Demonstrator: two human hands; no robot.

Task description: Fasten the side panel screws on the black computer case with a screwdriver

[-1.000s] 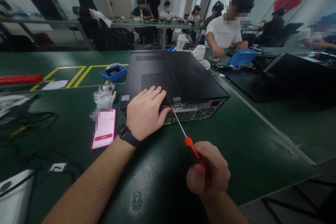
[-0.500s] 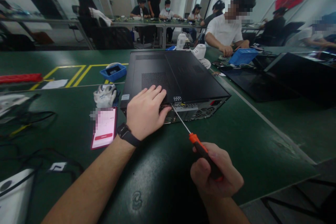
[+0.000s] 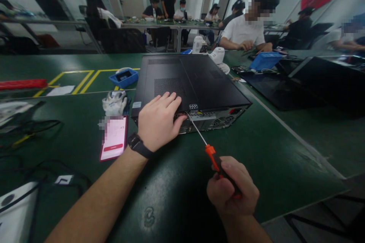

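A black desktop computer case (image 3: 211, 79) lies flat on the green table, its rear panel with fan grille toward me. My left hand (image 3: 161, 119) rests on the case's near top edge, fingers stretched flat and thumb down over the rear panel. In my right hand (image 3: 236, 188) is a screwdriver (image 3: 210, 151) with an orange and black handle, fingers wrapped round it. Its shaft slants up and left to the rear edge, beside my left thumb. The tip meets the case there; any screw is too small to make out.
Left of the case are a blue tray (image 3: 123, 79), gloves (image 3: 114, 102) and a lit phone (image 3: 114, 140). Cables (image 3: 40, 167) lie further left. A white fan (image 3: 218, 56) stands behind the case. Right are dark panels (image 3: 276, 87) and a co-worker (image 3: 245, 30) by another blue tray (image 3: 265, 61).
My right hand has turned a little around the screwdriver handle, and the handle shows a different side. The tip stays at the same spot, and my left hand has not moved on the case.
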